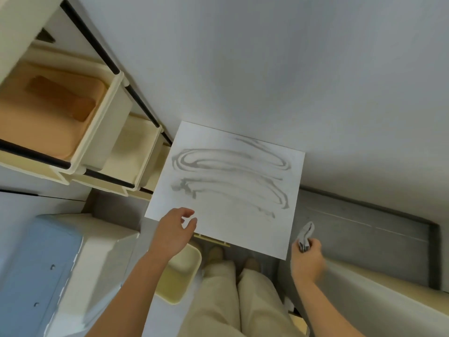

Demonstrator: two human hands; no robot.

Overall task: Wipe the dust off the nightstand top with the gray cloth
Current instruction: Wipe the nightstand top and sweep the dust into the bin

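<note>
Right now your right hand (306,260) clamps the crumpled gray cloth (305,235) just off the square white nightstand top (243,229), left fingers (188,216) apart at its near edge, so next press the cloth onto the gray dust swirls (230,164).

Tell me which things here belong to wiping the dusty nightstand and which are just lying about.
Part of the job:
nightstand top, with gray streaks
gray cloth, bunched in the right hand
left hand, open over the near left corner

Just lying about:
cream drawers on the left
orange container
cream bin by the feet
</note>
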